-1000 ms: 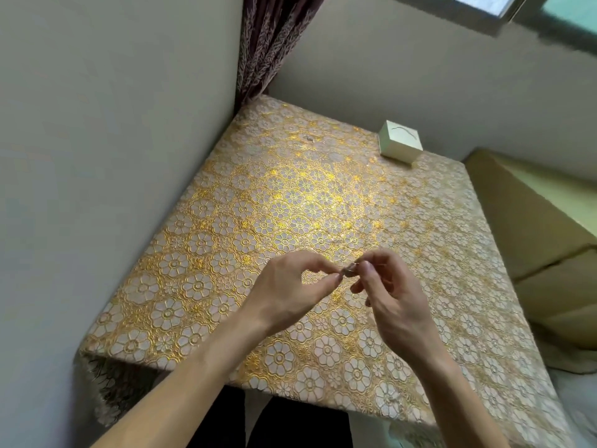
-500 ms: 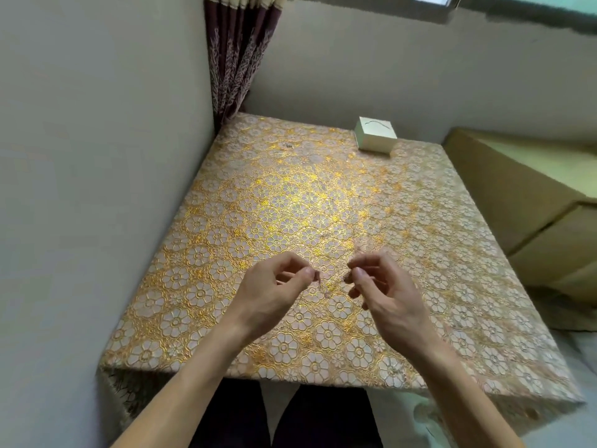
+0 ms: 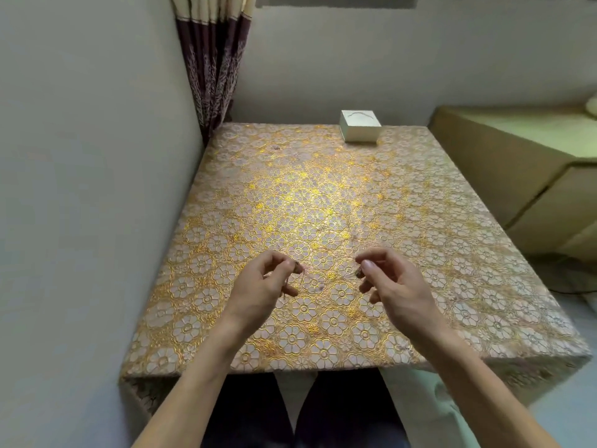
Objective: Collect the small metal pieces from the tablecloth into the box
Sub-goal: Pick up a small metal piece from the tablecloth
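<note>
Holds left hand (image 3: 258, 287) and right hand (image 3: 399, 287) apart above the near gold floral tablecloth (image 3: 323, 195). Pinches a small dark metal piece (image 3: 295, 265) in left fingertips, seemingly a second metal piece (image 3: 358, 272) in right. White cardboard box (image 3: 360, 127) well beyond both, at far edge.

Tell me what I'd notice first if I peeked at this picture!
The shiny gold tablecloth with white flowers fills the middle, glowing brightest at its centre. Over its near part hover the left hand and the right hand, apart, each pinching a tiny dark bit at its fingertips. A small white box sits alone at the far edge, not far from a dark purple curtain in the corner.
</note>
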`<state>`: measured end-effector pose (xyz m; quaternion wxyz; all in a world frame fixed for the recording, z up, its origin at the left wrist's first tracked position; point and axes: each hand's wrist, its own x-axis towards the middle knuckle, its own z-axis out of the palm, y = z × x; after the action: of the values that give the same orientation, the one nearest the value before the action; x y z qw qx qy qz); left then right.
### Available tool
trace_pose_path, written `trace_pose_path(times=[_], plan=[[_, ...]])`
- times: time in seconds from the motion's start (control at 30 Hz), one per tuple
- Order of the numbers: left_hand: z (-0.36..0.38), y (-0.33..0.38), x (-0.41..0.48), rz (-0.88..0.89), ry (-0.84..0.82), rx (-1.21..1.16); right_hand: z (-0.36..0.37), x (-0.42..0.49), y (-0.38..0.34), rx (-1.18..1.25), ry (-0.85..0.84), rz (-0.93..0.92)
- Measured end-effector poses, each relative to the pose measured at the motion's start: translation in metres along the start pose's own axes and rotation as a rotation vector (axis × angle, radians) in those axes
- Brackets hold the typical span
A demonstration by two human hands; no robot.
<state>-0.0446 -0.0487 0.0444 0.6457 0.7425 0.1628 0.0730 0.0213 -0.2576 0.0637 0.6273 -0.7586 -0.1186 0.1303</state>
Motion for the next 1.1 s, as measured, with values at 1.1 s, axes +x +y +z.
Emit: trace_pose_path(times=[1.1], plan=[[-0.018,-0.026,-0.01,-0.083,-0.325,0.224,-0.008,-0.001,-0.01,0.796,0.038,0.352]])
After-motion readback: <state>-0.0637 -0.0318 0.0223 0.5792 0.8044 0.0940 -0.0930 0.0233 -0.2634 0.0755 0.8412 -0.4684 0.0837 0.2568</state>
